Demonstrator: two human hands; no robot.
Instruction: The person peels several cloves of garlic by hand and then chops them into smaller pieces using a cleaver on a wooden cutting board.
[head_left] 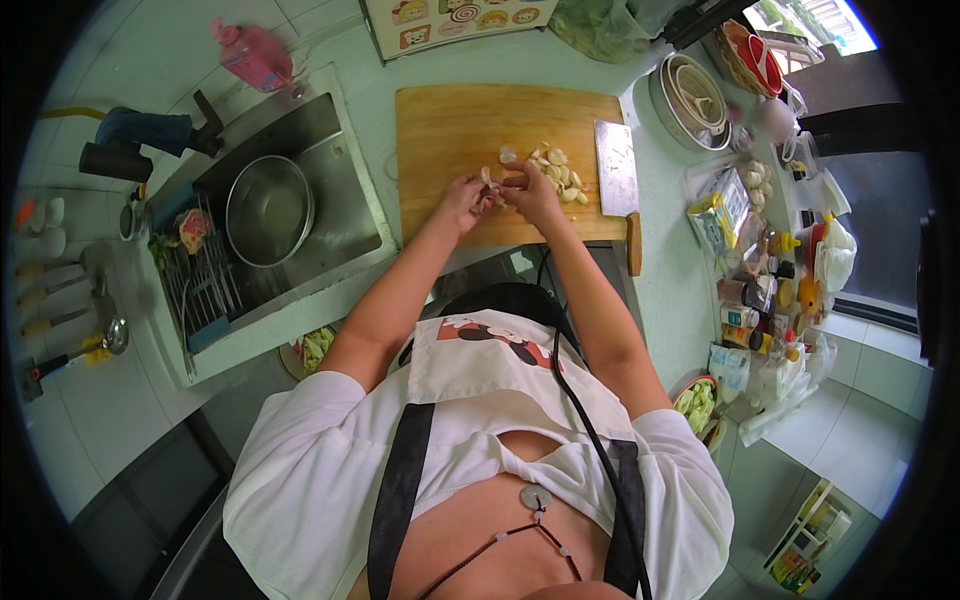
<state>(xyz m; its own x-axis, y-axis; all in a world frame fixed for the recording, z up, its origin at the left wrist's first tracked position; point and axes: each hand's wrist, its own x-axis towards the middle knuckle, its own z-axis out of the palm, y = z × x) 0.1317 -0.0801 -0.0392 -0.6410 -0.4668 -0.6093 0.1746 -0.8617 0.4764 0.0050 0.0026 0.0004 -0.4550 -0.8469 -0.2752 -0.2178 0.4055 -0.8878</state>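
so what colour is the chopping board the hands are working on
Light, warm wood-brown with visible grain; the chopping board shows best in the head view.

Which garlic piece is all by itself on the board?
The single pale clove nearest the board's far edge, left of the garlic pile. The other pieces lie bunched together beside the cleaver.

One wooden cutting board (pixel 470 140), one cleaver (pixel 616 168), one heap of peeled garlic cloves (pixel 556 172), one steel bowl (pixel 268 210) in one sink (pixel 340 210), two hands: left hand (pixel 463 203), right hand (pixel 532 193).
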